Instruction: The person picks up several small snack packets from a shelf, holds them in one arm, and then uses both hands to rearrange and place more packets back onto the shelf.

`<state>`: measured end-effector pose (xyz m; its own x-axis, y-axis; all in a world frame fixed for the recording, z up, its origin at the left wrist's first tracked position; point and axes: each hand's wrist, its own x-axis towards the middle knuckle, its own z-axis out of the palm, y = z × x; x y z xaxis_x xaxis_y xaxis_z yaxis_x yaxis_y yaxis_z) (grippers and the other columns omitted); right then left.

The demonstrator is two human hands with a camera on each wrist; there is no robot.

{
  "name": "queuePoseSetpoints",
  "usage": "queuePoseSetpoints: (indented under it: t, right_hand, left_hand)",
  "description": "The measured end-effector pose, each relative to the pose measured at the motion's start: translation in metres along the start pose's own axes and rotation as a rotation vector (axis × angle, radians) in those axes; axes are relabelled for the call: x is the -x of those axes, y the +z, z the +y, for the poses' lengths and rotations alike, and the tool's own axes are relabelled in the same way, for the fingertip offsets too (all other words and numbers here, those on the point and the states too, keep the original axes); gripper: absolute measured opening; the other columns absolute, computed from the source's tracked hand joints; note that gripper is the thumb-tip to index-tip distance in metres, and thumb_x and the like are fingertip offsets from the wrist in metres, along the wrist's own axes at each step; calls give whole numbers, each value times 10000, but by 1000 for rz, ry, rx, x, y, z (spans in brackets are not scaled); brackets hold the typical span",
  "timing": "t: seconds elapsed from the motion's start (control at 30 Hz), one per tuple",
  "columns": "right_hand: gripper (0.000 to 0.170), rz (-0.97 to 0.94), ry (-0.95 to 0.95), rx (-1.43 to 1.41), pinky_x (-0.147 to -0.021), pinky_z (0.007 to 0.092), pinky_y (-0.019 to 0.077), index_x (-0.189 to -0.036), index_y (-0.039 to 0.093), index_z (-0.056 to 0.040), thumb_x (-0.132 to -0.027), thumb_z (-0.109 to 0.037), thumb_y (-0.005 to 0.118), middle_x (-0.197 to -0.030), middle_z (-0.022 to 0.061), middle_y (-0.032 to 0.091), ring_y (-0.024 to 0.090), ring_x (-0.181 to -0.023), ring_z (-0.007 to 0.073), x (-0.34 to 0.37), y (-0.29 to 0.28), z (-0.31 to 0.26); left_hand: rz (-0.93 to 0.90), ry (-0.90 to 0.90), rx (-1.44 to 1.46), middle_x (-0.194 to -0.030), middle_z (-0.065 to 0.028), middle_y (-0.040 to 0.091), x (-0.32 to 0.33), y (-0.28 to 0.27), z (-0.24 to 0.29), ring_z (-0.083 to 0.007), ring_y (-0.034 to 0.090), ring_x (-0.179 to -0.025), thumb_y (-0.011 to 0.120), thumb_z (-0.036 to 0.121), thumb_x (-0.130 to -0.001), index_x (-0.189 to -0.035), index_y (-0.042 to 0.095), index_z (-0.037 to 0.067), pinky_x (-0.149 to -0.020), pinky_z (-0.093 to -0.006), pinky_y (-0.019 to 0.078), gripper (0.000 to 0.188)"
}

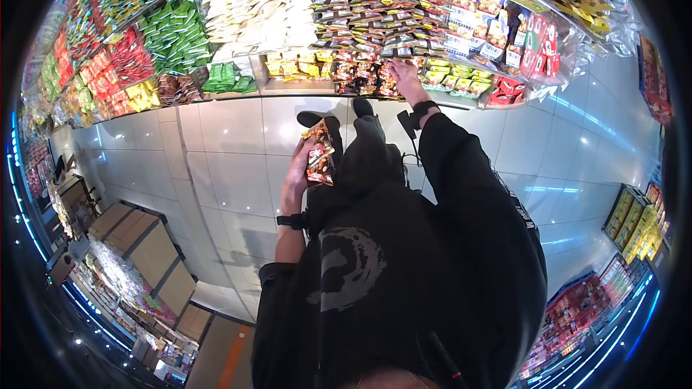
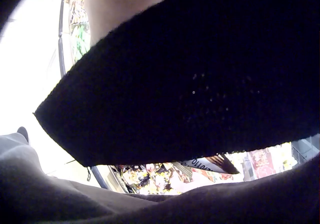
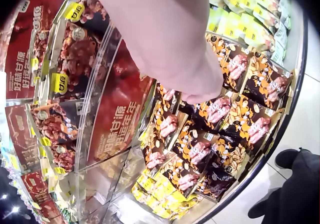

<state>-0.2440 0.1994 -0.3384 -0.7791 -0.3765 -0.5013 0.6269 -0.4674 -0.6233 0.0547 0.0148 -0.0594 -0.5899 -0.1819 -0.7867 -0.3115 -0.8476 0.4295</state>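
In the head view my left hand [image 1: 300,161] grips dark snack packets [image 1: 321,164] with orange and red print, held low in front of my body. The left wrist view is mostly blocked by black cloth, so that hand's fingers are hidden there. My right hand [image 1: 406,78] reaches into the lower shelf bin, over small dark packets [image 3: 194,149] with orange print and pictures of nuts. Seen from the right wrist, the right hand is down among these packets, right at one dark packet [image 3: 212,115]. Its fingers are mostly hidden behind the back of the hand.
Yellow packets [image 3: 162,196] lie on one side of the dark ones, green packets [image 3: 245,23] on the other. A clear divider and a red sign panel [image 3: 117,108] stand behind the bin. Larger bags [image 1: 382,11] fill the upper shelf. Cardboard boxes [image 1: 148,245] stand behind at left.
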Motion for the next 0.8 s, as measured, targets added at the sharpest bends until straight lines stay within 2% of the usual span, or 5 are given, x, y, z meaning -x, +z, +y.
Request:
queuePoseSetpoints:
  t: [0.27,0.37,0.5,0.57,0.8]
  right_hand:
    - [371,386,133,231,-535,311,505,-1091,514,-63,-785,13,711,-1003,72,617,629,-713,192,-15,22,-1]
    - [302,363,-46,180,-865,578,461,-1222,387,-97,-979,-277,389,-1215,138,466,495,-1179,497,-17,18,0]
    - [273,429,-55,368,-811,538,531,-1196,400,-87,-977,-249,422,-1126,136,531,539,-1169,428,5,54,-24]
    - [395,437,-112,566,-469,351,525,-1065,463,-23,-779,-2,735,-986,121,570,637,-662,223,3,56,-23]
    - [370,586,-306,1220,-814,385,486,-993,564,-17,-810,-293,729,-864,124,602,612,-866,275,21,44,-24]
  left_hand:
    - [21,12,5,-1071,-137,670,2,-8,-5,-166,682,-860,577,291,-967,-1272,491,25,-698,-310,587,414]
    - [21,34,-50,-1111,-154,659,-1,-10,-10,-172,673,-814,555,339,-974,-1333,483,48,-671,-307,580,468]
    - [57,9,-61,-1102,-147,661,-2,-13,-13,-168,671,-813,562,339,-969,-1327,488,45,-679,-307,577,468]
    - [47,18,-72,-1101,-144,662,-1,-11,-13,-167,670,-814,564,339,-968,-1324,490,45,-679,-308,576,468]
    - [65,4,-46,-995,-65,656,2,-4,-8,-148,679,-783,606,280,-952,-1257,498,52,-651,-305,588,396]
